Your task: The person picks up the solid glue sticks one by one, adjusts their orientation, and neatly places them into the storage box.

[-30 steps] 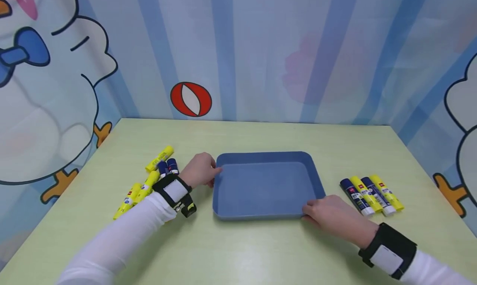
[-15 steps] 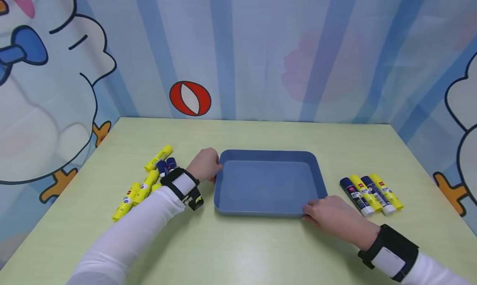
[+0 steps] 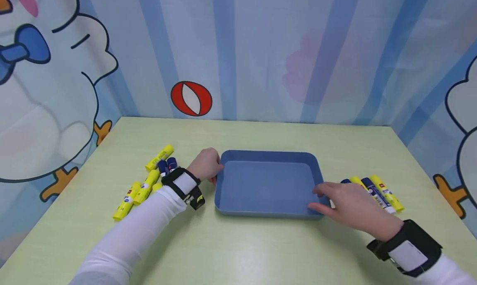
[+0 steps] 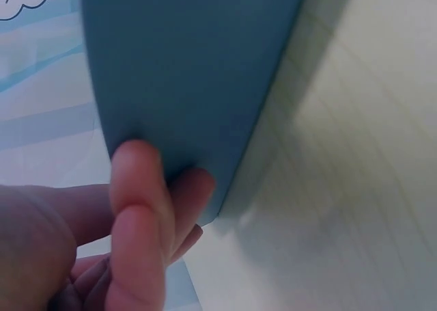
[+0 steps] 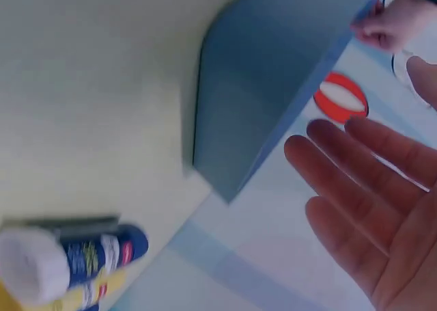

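Left hand [image 3: 205, 165] pinches left rim of blue rectangular plastic tray [image 3: 268, 188]. Right hand [image 3: 359, 206] free, spread loosely near right end.

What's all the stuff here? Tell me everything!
Flat tabletop: 1, pale yellow-green, across the middle
Rectangular plastic-looking tray: 1, blue, on the tabletop
Cylindrical tubes, left pile: at least 6, four yellow, two navy, left of the tray
Cylindrical tubes, right row: 4, two yellow, two navy, right of the tray
Striped backdrop: at least 1, blue, behind the tabletop
Printed cartoon figures: 2, white, backdrop's left and right
Printed ball: 1, red and white, on the backdrop
Cloudy print: at least 1, faint pink, on the backdrop
Fabric sleeves: 2, white, bottom left and right
Wristbands: 2, black with white patches, one per side
Left hand: 1, bare, gripping the tray's left end
Right hand: 1, bare, by the tray's right end
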Action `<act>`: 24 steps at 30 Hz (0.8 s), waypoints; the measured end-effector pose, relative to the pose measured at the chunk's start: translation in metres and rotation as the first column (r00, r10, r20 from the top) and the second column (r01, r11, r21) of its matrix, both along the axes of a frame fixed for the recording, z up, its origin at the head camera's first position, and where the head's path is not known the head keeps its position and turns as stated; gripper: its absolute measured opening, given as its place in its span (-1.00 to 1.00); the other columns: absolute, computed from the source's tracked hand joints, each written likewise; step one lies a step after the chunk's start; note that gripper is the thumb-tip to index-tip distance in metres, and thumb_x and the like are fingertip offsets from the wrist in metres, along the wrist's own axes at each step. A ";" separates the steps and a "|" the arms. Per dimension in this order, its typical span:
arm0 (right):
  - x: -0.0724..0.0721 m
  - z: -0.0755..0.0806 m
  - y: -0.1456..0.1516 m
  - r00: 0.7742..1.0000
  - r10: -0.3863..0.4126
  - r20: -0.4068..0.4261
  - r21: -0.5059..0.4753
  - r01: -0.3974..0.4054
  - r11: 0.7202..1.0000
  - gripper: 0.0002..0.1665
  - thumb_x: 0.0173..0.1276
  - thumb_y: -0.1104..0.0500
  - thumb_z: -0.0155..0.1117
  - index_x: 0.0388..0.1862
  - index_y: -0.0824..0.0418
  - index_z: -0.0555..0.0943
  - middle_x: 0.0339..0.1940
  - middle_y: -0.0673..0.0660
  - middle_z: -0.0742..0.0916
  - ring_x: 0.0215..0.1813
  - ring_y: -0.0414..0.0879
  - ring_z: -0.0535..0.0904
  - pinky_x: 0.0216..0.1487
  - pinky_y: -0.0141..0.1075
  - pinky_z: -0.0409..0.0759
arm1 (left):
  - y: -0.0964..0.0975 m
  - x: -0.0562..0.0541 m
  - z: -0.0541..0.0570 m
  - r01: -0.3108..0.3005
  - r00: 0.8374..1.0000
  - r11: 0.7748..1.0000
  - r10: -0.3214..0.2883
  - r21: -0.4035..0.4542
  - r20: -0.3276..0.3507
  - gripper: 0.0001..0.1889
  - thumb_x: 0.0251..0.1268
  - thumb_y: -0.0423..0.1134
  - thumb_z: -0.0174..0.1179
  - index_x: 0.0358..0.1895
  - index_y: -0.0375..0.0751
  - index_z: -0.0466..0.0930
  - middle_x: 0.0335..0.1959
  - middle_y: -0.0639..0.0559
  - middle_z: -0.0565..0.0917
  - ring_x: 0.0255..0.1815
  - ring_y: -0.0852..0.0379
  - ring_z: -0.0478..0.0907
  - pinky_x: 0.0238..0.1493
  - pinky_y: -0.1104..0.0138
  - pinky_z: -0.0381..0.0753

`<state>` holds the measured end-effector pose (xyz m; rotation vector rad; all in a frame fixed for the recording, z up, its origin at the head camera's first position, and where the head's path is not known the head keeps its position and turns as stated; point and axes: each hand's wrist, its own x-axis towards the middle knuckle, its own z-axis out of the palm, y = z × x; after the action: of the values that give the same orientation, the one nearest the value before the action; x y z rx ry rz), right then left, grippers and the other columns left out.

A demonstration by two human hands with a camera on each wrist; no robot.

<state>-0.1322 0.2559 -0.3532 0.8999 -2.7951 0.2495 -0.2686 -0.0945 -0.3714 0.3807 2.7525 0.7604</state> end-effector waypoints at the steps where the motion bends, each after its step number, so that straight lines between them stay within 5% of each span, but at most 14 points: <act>1: -0.001 0.003 0.004 0.999 -0.034 -0.008 -0.013 0.034 0.999 -0.64 0.24 -0.04 0.40 -0.15 0.19 0.65 -0.36 0.00 0.71 -0.44 -0.21 0.61 -0.53 -0.35 0.51 | 0.000 0.000 0.000 -0.001 1.000 1.000 0.001 0.003 0.004 -0.69 0.34 -0.38 0.13 -0.62 -0.33 0.60 -0.82 -0.01 0.57 -0.80 0.13 0.56 -0.72 0.42 0.49; 6: -0.004 0.010 0.025 0.970 -0.243 -0.005 -0.079 0.242 0.967 -0.47 0.33 0.02 0.33 0.10 0.37 0.52 -0.12 0.27 0.64 -0.28 0.06 0.64 -0.56 -0.25 0.50 | -0.001 0.001 0.000 -0.013 1.000 1.000 0.013 0.021 0.029 -0.70 0.35 -0.39 0.12 -0.59 -0.34 0.61 -0.82 -0.02 0.58 -0.80 0.13 0.56 -0.71 0.41 0.52; 11: -0.003 0.004 0.040 0.919 -0.394 0.029 -0.026 0.394 0.919 -0.34 0.34 0.01 0.30 0.15 0.51 0.40 -0.10 0.46 0.54 -0.47 0.03 0.52 -0.65 -0.26 0.40 | -0.001 0.002 0.001 -0.010 1.000 1.000 0.010 0.018 0.017 -0.70 0.35 -0.39 0.12 -0.60 -0.35 0.60 -0.82 -0.02 0.57 -0.81 0.13 0.55 -0.72 0.43 0.50; 15: -0.004 -0.008 0.045 0.895 -0.444 0.033 0.018 0.444 0.896 -0.35 0.33 0.02 0.30 0.08 0.56 0.39 -0.24 0.47 0.52 -0.56 -0.01 0.45 -0.70 -0.23 0.37 | -0.001 0.002 0.002 -0.012 1.000 1.000 0.012 0.013 0.010 -0.71 0.34 -0.40 0.11 -0.59 -0.37 0.60 -0.82 -0.02 0.57 -0.81 0.13 0.55 -0.73 0.43 0.48; 24: -0.005 -0.026 0.047 0.881 -0.472 0.020 0.054 0.471 0.881 -0.37 0.27 0.04 0.35 -0.06 0.59 0.40 -0.37 0.46 0.52 -0.62 0.04 0.44 -0.74 -0.16 0.40 | 0.000 0.003 0.003 -0.016 1.000 1.000 0.016 0.010 0.012 -0.72 0.34 -0.41 0.10 -0.58 -0.36 0.60 -0.82 -0.03 0.57 -0.80 0.13 0.56 -0.73 0.43 0.50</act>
<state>-0.1370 0.3028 -0.3788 0.1962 -2.9486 0.1203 -0.2657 -0.0942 -0.3688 0.3558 2.7447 0.7783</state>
